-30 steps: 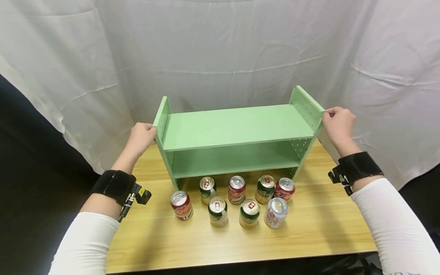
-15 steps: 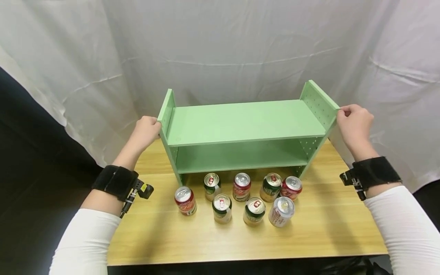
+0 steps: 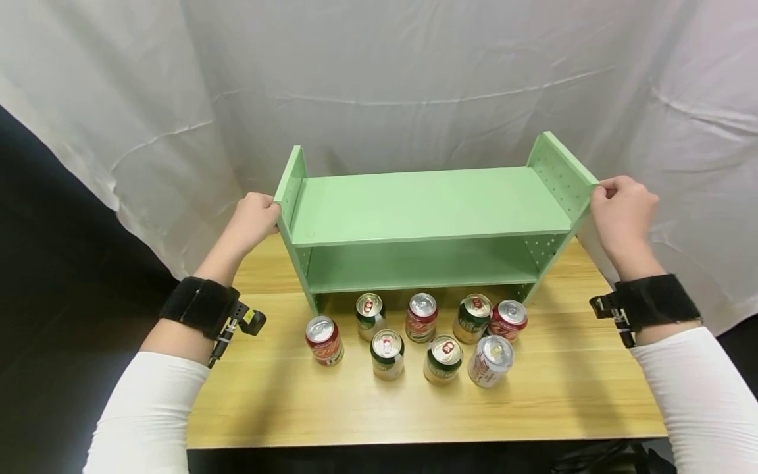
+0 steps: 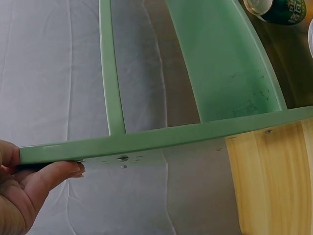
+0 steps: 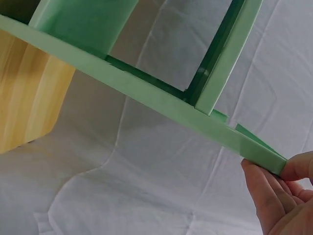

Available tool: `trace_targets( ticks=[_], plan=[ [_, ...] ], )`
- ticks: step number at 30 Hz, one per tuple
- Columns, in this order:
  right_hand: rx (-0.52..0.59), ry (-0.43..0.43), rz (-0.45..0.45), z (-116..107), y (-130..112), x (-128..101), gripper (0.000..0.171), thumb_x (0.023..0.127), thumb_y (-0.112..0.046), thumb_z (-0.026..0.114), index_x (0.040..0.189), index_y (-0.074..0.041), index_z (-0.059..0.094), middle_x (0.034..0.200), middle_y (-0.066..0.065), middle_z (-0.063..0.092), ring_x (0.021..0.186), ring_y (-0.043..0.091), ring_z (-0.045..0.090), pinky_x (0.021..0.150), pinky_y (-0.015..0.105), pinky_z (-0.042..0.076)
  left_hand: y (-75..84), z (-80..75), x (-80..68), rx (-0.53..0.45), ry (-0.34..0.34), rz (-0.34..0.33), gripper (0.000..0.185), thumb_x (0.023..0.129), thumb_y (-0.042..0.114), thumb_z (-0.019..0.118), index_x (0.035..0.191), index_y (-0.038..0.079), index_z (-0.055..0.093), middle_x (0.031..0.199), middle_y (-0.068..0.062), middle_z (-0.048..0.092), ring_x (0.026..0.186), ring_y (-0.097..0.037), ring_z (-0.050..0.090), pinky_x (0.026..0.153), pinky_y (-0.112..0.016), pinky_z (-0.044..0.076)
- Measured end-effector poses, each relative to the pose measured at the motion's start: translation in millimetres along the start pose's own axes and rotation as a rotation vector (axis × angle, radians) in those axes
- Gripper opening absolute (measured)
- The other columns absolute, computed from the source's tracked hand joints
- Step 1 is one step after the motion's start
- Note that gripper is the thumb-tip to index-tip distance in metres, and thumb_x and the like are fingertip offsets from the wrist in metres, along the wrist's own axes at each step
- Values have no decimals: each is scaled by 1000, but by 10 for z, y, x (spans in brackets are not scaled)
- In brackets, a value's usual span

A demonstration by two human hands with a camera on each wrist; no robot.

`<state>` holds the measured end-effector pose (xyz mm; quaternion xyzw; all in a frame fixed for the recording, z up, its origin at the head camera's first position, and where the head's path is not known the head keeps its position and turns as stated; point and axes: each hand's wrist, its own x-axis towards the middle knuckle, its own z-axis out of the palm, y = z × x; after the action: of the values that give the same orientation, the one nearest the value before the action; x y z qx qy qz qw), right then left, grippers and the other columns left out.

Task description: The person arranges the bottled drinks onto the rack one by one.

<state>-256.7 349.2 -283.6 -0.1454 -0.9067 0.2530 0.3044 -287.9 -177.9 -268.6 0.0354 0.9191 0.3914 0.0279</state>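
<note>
Where the green shelf [image 3: 432,205] stands, eight cans [image 3: 422,322] crowd its front.

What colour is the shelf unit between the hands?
The shelf unit is light green, seen best in the head view.

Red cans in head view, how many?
3, all on the table: the leftmost can, the middle back-row can and the rightmost can. The green shelf unit may hide more.

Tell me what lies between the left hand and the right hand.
The green two-tier shelf unit spans the stretch from left hand to right hand, each holding one end; the head view shows this.
</note>
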Motion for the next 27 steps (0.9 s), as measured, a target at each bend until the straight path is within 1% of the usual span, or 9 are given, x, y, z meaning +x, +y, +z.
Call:
trace_targets(
  ticks=[4, 9, 16, 19, 22, 24, 27],
  plan=[
    [-20, 16, 22, -59, 9, -50, 38, 92, -13, 39, 110, 10, 62, 103, 31, 62, 87, 41, 54, 67, 33, 31, 41, 0, 12, -14, -7, 3, 43, 94, 10, 29, 117, -15, 55, 125, -30, 54, 113, -38, 57, 93, -45, 46],
    [-39, 0, 18, -84, 26, -74, 37, 92, -13, 40, 110, 10, 61, 104, 32, 61, 88, 44, 53, 69, 37, 33, 64, -3, 5, -8, -14, -10, 42, 94, 10, 29, 116, -15, 56, 126, -30, 53, 114, -39, 56, 95, -45, 46],
    [-49, 27, 6, -70, 54, -106, 36, 91, -13, 40, 107, 9, 63, 101, 31, 62, 86, 44, 54, 70, 38, 32, 42, 14, 3, -1, -19, -19, 40, 93, 11, 30, 105, -15, 58, 126, -29, 54, 113, -38, 56, 95, -46, 45],
    [-44, 31, 6, -65, 69, -109, 35, 91, -13, 41, 107, 9, 63, 101, 31, 62, 85, 43, 54, 70, 37, 31, 28, 29, 0, -9, -21, -19, 41, 93, 11, 30, 107, -14, 59, 125, -29, 54, 113, -38, 57, 94, -46, 46],
    [-43, 19, 3, -57, 75, -114, 36, 92, -14, 41, 107, 9, 63, 101, 30, 62, 86, 43, 53, 70, 39, 31, 12, 34, -9, -16, -26, -23, 42, 92, 11, 31, 112, -14, 58, 127, -29, 53, 114, -38, 56, 95, -46, 45],
    [-58, -8, -4, -52, 70, -117, 37, 93, -15, 39, 109, 10, 61, 103, 31, 61, 87, 45, 53, 72, 43, 33, 7, 29, -16, -20, -27, -28, 43, 92, 11, 31, 114, -14, 57, 128, -28, 53, 115, -38, 56, 95, -46, 45],
    [-76, -63, -5, -52, 48, -141, 40, 96, -19, 37, 116, 10, 57, 108, 32, 59, 92, 47, 52, 78, 51, 35, 1, 15, -21, -22, -26, -26, 43, 92, 11, 31, 117, -14, 56, 130, -29, 51, 115, -39, 55, 97, -46, 44]
  ],
)
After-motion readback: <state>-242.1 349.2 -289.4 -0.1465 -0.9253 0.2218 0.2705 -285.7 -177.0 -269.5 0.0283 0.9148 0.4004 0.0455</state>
